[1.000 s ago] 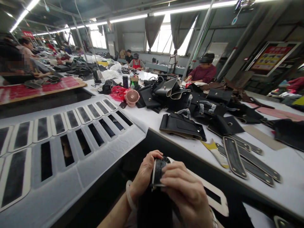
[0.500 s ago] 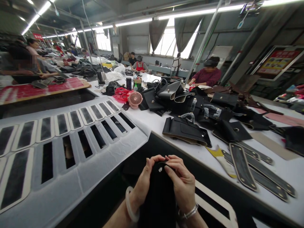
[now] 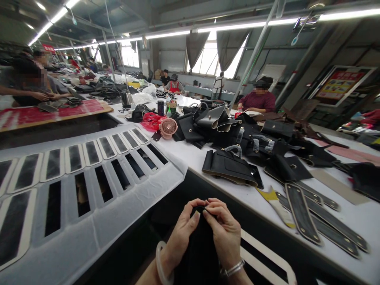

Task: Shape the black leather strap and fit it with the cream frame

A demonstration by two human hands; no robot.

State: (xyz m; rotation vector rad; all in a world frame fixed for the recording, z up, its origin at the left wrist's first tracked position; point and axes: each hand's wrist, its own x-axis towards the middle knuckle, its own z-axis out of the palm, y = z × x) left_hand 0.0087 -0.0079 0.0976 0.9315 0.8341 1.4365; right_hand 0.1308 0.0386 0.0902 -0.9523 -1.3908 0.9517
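Note:
Both hands meet at the upper edge of a black piece (image 3: 201,245), low in the middle of the view. My left hand (image 3: 183,233) pinches that edge from the left, its thumb on the near face and its fingers curled behind. From the right, my right hand (image 3: 224,233) grips the same edge, thumb tip close to the other thumb. The piece hangs down between the wrists, and its lower part is lost in dark shadow. A pale cut-out panel (image 3: 267,253) lies to the right of my right hand.
Frames with dark centres (image 3: 53,164) line the left table. On the right table are a black bag (image 3: 231,166), black straps (image 3: 301,213), a yellow-and-white piece (image 3: 277,206) and a pink fan (image 3: 168,128). A co-worker in maroon (image 3: 259,99) sits farther back.
My left thumb has moved onto the near face at the top edge, and the small white spot there no longer shows. Both hands are slightly lower.

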